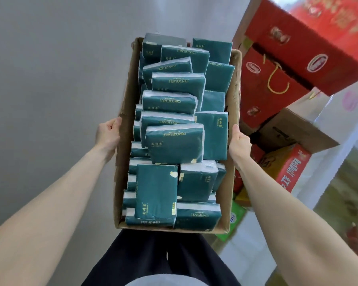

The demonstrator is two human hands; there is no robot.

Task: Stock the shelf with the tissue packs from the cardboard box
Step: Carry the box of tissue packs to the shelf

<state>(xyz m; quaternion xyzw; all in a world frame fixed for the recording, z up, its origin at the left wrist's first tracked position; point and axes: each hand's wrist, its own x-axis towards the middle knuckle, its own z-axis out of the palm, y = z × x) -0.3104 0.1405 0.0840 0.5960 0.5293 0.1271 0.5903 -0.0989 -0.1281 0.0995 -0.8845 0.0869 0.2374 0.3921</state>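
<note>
Head: cardboard box [125, 96] over grey floor [50, 79]; red cartons [277, 58] stacked right.

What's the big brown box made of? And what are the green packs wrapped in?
The brown box looks like plain matte cardboard: its walls are dull tan and its rims rough and frayed. The green packs seem wrapped in thin glossy plastic film: it shines, crinkles and turns clear at the ends, where white tissue shows through.
</note>
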